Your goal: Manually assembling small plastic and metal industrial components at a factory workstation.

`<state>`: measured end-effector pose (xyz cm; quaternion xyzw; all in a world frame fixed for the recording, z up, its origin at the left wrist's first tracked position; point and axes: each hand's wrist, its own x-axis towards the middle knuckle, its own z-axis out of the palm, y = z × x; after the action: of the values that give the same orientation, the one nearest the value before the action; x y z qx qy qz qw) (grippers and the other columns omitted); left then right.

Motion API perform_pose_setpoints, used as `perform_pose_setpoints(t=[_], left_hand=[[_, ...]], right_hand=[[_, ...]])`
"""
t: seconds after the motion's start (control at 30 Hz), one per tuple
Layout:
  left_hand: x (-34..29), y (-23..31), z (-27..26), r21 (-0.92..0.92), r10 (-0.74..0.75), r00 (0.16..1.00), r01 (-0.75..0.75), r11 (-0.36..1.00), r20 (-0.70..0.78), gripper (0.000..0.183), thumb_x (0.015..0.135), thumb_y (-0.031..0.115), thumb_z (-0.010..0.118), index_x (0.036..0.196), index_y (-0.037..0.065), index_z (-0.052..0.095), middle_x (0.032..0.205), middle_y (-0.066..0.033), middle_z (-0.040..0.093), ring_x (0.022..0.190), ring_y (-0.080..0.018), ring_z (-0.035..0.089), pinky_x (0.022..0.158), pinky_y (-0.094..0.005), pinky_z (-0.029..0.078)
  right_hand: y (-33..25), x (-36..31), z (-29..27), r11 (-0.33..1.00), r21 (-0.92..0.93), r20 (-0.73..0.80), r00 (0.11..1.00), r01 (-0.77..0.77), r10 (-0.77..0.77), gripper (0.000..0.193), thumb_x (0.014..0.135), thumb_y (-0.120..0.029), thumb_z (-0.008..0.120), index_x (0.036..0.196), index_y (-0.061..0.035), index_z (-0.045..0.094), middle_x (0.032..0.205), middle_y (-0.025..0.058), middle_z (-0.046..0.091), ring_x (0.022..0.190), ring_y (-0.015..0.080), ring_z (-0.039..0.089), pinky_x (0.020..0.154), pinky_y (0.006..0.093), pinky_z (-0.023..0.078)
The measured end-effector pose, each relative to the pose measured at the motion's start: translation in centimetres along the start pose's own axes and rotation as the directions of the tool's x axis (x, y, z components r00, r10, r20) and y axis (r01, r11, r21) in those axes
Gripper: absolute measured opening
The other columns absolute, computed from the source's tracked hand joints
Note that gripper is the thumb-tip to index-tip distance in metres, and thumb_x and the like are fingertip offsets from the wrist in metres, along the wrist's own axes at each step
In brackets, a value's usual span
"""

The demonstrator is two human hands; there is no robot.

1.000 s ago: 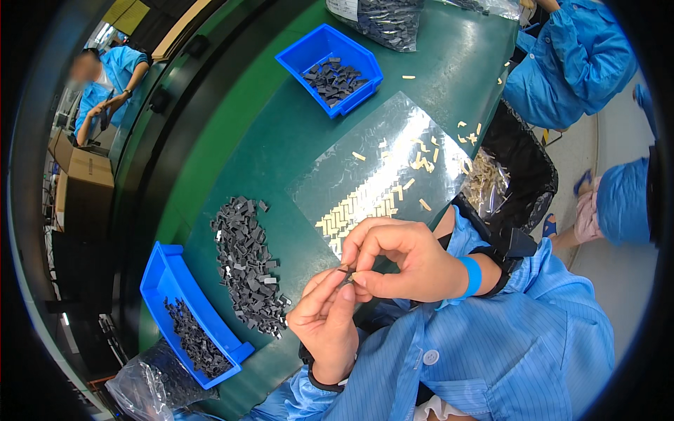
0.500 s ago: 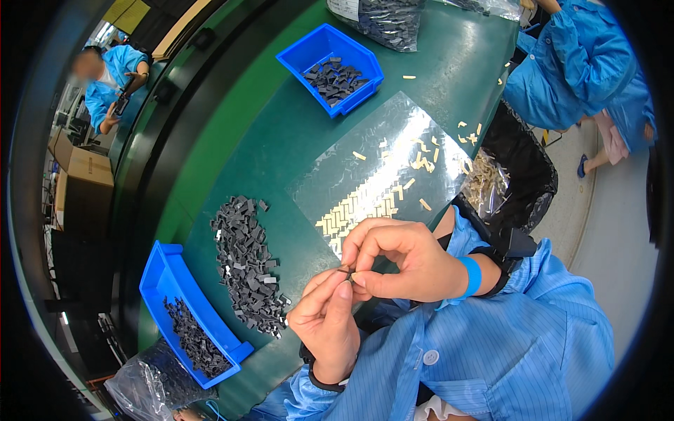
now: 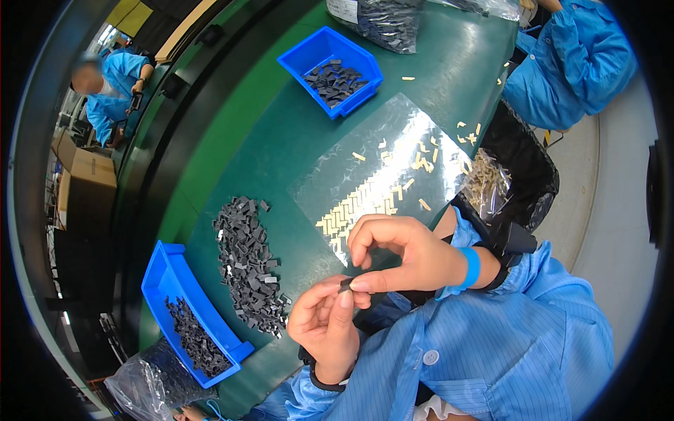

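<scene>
Between the thumb and fingers of my left hand [image 3: 326, 316] is a small black plastic piece [image 3: 345, 285]. My right hand [image 3: 407, 259] presses its thumb against that piece from the right, with its index finger lifted and curled away. Just beyond my hands lies a clear sheet [image 3: 330, 175] bearing rows of small cream-coloured strips [image 3: 358, 207], with loose ones scattered at its far right. A long pile of dark grey pieces [image 3: 246, 266] lies left of my hands on the green table.
A blue bin [image 3: 158, 281] of small black parts stands at the left, a plastic bag [image 3: 151, 379] below it. Another blue bin [image 3: 302, 49] and a filled bag [image 3: 386, 24] are at the back. A black-lined container [image 3: 526, 168] is at the right. Co-workers' blue sleeves [image 3: 569, 63] show beyond.
My right index finger has lifted off the black piece, while its thumb stays against it. The left hand has barely moved. A co-worker at far left has lowered their hands.
</scene>
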<state>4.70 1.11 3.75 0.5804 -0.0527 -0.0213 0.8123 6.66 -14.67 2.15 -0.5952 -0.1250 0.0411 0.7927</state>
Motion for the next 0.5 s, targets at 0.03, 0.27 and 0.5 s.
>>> perform_pose_setpoints(t=[0.03, 0.27, 0.5], left_hand=[[-0.1, -0.1, 0.0, 0.000, 0.000, 1.000, 0.000, 1.000, 0.003, 0.021, 0.081, 0.002, 0.062, 0.100, -0.004, 0.053, 0.088, -0.0141, 0.062, 0.064, -0.0152, 0.059, 0.057, -0.0244, 0.050], [-1.5, -1.0, -1.2, -0.030, -0.072, 0.983, 0.078, 0.996, 0.166, 0.033, 0.080, -0.002, 0.063, 0.110, -0.005, 0.049, 0.092, -0.0196, 0.063, 0.069, -0.0194, 0.063, 0.063, -0.0279, 0.054], [-2.3, -0.6, -2.5, 0.293, 0.070, 0.938, -0.177, 0.940, 0.340, 0.037, 0.081, -0.009, 0.058, 0.117, -0.007, 0.048, 0.091, -0.0217, 0.064, 0.075, -0.0233, 0.066, 0.066, -0.0318, 0.056]], right_hand=[[0.0, -0.1, -0.2, 1.000, -0.001, -0.002, 1.000, 0.002, -0.002, 0.012, 0.077, -0.005, 0.068, 0.081, -0.0007, 0.058, 0.093, 0.0083, 0.057, 0.085, 0.0121, 0.054, 0.073, 0.0240, 0.042], [0.4, -1.0, -1.3, 0.851, 0.385, 0.359, 0.908, -0.357, 0.218, 0.013, 0.081, -0.007, 0.066, 0.088, 0.0023, 0.059, 0.082, 0.0056, 0.060, 0.077, 0.0103, 0.058, 0.069, 0.0227, 0.044], [0.4, -1.8, -0.7, 0.814, 0.344, 0.431, 0.849, -0.468, 0.306, 0.008, 0.081, -0.004, 0.063, 0.083, 0.0020, 0.059, 0.079, 0.0044, 0.060, 0.074, 0.0091, 0.057, 0.066, 0.0226, 0.044]])
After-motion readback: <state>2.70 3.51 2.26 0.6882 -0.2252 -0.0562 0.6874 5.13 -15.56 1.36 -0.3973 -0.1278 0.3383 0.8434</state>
